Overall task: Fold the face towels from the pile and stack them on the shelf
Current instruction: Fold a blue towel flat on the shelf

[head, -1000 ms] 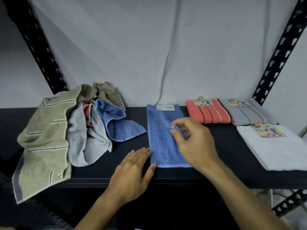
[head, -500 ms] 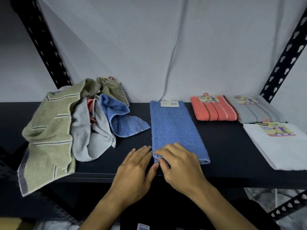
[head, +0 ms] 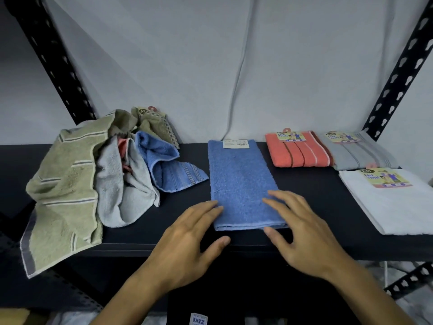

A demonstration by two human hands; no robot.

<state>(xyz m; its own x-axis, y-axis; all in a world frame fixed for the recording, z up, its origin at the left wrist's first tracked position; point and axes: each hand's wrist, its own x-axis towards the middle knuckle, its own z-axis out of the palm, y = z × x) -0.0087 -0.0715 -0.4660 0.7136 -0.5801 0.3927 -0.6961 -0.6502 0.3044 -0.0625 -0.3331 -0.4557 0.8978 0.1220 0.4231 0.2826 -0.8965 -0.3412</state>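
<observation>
Since half a second ago, right hand (head: pixel 304 231) is shifted rightward to the blue towel (head: pixel 241 184) near corner, fingers flat, nothing gripped. Left hand (head: pixel 187 238) is spread at the opposite corner. Towel's long axis is laid away across the shelf (head: pixel 316 184); pile (head: pixel 98 174) is left.

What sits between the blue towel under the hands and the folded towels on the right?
Nothing visible. Only bare black shelf separates the blue towel from the coral towel, grey towel and white towel. Both the left hand and right hand already rest at its near edge.
</observation>
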